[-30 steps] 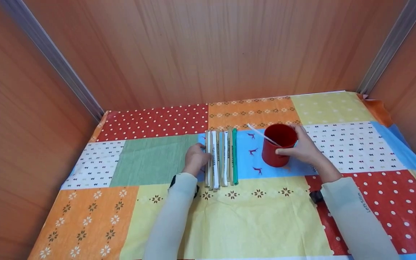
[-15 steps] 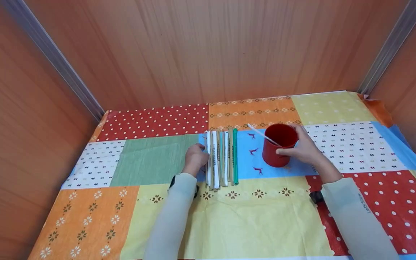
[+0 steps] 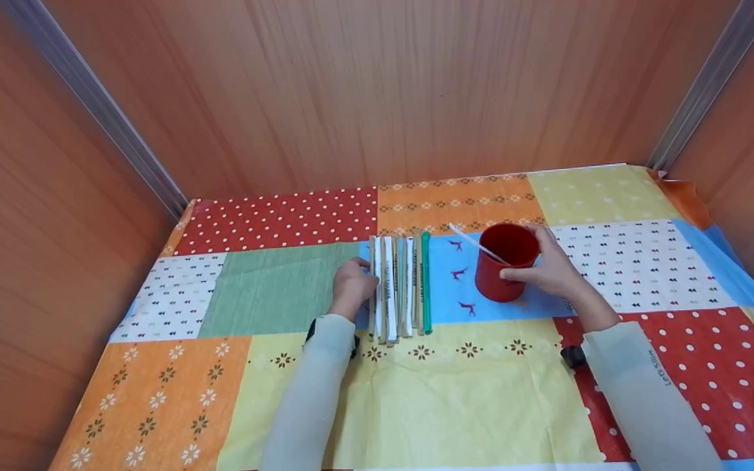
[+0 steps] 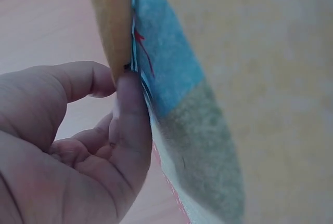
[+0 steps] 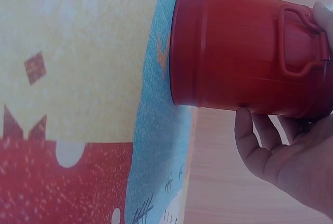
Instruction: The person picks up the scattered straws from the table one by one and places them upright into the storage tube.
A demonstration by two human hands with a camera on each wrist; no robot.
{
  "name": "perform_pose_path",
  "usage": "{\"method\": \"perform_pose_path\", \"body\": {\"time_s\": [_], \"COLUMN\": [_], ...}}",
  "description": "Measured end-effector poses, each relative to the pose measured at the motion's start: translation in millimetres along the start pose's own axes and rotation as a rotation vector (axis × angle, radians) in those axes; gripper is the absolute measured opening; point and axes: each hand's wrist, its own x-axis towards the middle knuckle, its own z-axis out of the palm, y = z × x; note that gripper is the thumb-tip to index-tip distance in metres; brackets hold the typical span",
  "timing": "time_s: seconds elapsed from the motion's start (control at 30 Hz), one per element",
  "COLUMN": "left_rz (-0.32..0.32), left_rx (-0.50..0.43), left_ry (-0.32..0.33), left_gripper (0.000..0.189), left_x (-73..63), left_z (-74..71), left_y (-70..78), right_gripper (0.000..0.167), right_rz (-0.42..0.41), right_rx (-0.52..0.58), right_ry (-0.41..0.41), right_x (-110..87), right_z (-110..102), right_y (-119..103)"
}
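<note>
In the head view my left hand (image 3: pixel 354 284) is at the left end of a row of slim paper-wrapped sticks (image 3: pixel 390 288), mostly white and tan with a printed one among them. A green stick (image 3: pixel 426 284) closes the row on the right. The left wrist view has my thumb and a fingertip pinching the edge of a tan stick (image 4: pixel 110 16). My right hand (image 3: pixel 550 271) grips an upright red canister (image 3: pixel 495 281), thumb at its rim and fingers round the far side. The canister's side handle (image 5: pixel 284 42) shows in the right wrist view. A thin white stick (image 3: pixel 465 237) leans out over its rim to the left.
A patchwork-print cloth (image 3: pixel 468 405) covers the table. Wood-grain panels (image 3: pixel 416 91) rise behind it and at both sides. An orange cloth fold (image 3: pixel 681 199) bunches at the far right corner.
At the row's left end, a white stick and then a tan one have come into clearer view beside my left hand, which has shifted slightly left. The right hand and canister stay put.
</note>
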Motion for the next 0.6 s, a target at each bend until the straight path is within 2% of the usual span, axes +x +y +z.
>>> {"method": "perform_pose_path", "body": {"time_s": [0.3,0.6], "left_rz": [-0.044,-0.012], "left_rx": [-0.055,-0.053], "left_ry": [-0.021,0.007], "left_gripper": [0.040,0.030], "left_x": [1.9,2.5], "left_z": [-1.3,1.3], "left_y": [0.3,-0.6], "right_gripper": [0.102,0.103], "right_rz": [-0.001,0.032], "right_rx": [0.002,-0.005], "right_ry": [0.001,0.006], "right_x": [0.4,1.0], "right_z": [0.2,0.9], "right_y": [1.2,-1.9]}}
